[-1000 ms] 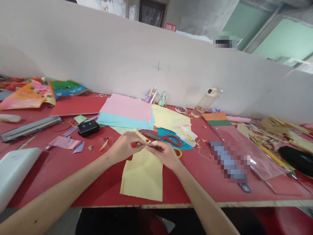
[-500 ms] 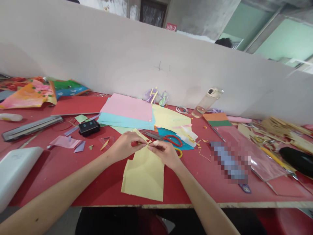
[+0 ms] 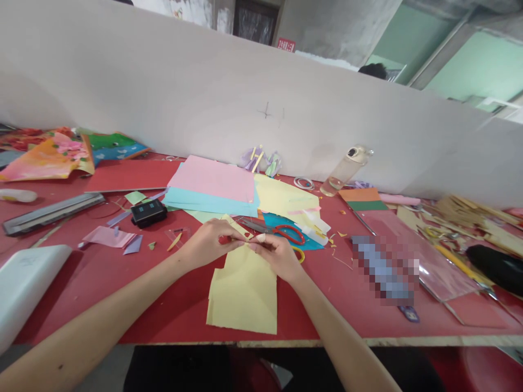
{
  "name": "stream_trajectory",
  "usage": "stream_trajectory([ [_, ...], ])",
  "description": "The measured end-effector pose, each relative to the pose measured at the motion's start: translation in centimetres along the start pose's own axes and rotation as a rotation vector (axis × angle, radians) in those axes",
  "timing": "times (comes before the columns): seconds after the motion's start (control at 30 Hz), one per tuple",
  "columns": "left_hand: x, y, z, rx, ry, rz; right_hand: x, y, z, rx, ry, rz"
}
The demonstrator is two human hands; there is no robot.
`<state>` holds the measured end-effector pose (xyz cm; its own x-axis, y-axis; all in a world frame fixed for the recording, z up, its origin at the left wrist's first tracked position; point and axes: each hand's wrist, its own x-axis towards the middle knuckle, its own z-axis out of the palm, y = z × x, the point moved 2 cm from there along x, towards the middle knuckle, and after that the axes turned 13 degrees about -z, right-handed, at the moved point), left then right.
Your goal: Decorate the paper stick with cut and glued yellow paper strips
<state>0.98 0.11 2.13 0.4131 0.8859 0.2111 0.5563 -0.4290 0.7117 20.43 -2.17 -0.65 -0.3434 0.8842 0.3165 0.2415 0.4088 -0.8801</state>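
Note:
A pale yellow sheet of paper (image 3: 245, 294) hangs below my fingertips, its lower edge near the table's front edge. My left hand (image 3: 212, 242) pinches the sheet near its narrow upper part, thumb and fingers closed. Just to the right, my right hand (image 3: 280, 256) pinches the same part, its fingertips meeting those of the left. The exact spot between the fingertips is hidden. Behind the hands lie red-handled scissors (image 3: 289, 234), and a yellow handle loop (image 3: 300, 253) shows beside my right hand.
Stacked pink paper (image 3: 216, 179) and more yellow paper (image 3: 290, 196) lie behind the hands. A water bottle (image 3: 345, 171) stands near the partition. Left are a black box (image 3: 149, 212), a stapler-like long metal bar (image 3: 53, 213) and a white case (image 3: 30, 288). Pink plastic sleeves (image 3: 433, 250) lie right.
The lower part of the yellow paper has swung slightly to the right. Both hands keep almost the same place and pinch.

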Motion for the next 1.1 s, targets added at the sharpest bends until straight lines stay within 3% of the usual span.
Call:
stream_trajectory([
  [0.57, 0.0, -0.17, 0.01, 0.005, -0.096, -0.044, -0.04, -0.09, -0.04, -0.016, 0.0, -0.022],
  [1.1, 0.0, 0.42, 0.05, 0.148, -0.147, 0.082, -0.15, 0.02, 0.13, -0.021, -0.033, -0.008],
])
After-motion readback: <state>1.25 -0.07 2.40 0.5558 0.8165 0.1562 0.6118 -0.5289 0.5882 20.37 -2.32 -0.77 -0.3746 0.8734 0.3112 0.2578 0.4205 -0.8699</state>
